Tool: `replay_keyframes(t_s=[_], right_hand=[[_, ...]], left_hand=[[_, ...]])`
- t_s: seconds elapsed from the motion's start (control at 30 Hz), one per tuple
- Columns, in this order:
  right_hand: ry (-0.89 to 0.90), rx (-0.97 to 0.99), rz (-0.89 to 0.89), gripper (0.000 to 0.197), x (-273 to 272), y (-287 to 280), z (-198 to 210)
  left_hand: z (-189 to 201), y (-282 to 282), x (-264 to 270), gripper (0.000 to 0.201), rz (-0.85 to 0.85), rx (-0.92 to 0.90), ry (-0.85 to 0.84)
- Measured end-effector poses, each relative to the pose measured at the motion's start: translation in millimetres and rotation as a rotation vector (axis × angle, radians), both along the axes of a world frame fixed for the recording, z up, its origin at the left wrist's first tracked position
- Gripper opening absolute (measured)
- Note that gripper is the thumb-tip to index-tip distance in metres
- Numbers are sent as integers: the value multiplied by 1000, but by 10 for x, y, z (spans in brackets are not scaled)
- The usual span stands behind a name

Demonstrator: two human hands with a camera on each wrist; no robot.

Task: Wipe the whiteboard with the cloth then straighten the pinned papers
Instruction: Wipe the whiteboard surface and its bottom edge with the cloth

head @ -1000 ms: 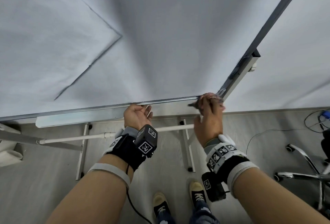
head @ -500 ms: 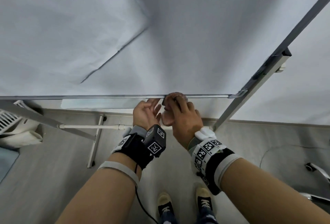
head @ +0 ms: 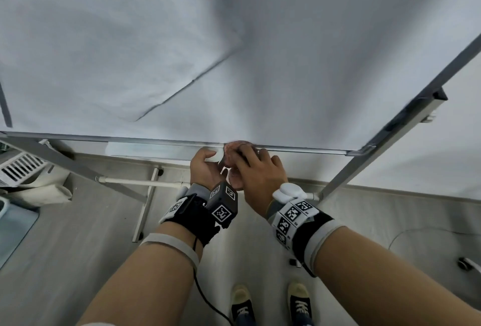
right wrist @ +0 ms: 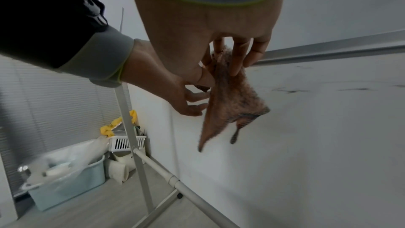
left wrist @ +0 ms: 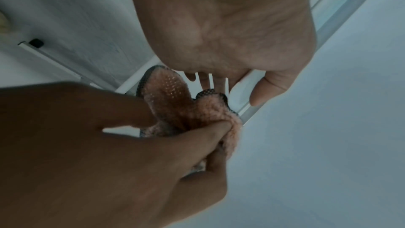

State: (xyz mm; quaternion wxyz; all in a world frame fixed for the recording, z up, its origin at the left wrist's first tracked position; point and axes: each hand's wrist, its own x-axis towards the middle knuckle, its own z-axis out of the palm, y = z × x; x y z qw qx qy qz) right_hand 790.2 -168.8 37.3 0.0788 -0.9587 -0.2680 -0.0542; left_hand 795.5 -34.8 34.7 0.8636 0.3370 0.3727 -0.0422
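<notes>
As the right hand [head: 256, 172] slides left along the whiteboard's bottom rail [head: 299, 148], its fingers stay pinched on the pink fluffy cloth [right wrist: 232, 93]. Just left of that pinch, the left hand [head: 205, 167] hangs relaxed, apparently holding nothing. Wiping nears done; the paper sheet [head: 104, 52] waits above.

Black-and-grey marker-tagged wrist straps [head: 197, 211]

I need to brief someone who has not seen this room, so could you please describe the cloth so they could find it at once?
Find the whiteboard and follow its bottom rail to where both hands meet. The cloth hangs from the right hand, pinched in its fingers. It is the only fuzzy pink thing there, with dark edging.
</notes>
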Motion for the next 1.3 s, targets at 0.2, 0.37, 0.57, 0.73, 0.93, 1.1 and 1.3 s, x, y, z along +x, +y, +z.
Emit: replay_keyframes(t_s=[0.2,0.37,0.57,0.73,0.93,1.1,1.3], right_hand=[[40,-28,54,72,18,26,45],[-21,-8,60,62,26,93,50],[-103,76,-52,44,-62,-439,-2],[-79,200,-252,28,-90,-944,-111],[56,470,-600,22,-33,-1250,-87],[227,561,-842,16,-64,-1437,-47],[444,833,-562,19,-221,-1366,48]], left_hand=[[38,242,26,26,193,19,-14],[68,310,-17,33,179,-20,-36],[3,398,-70,17,234,-93,-43],[-70,308,-164,7,208,-145,-52],[-28,126,-265,6,110,-150,-86],[-129,-172,-296,13,-122,-25,-1],[-159,-587,-470,22,-579,339,31]])
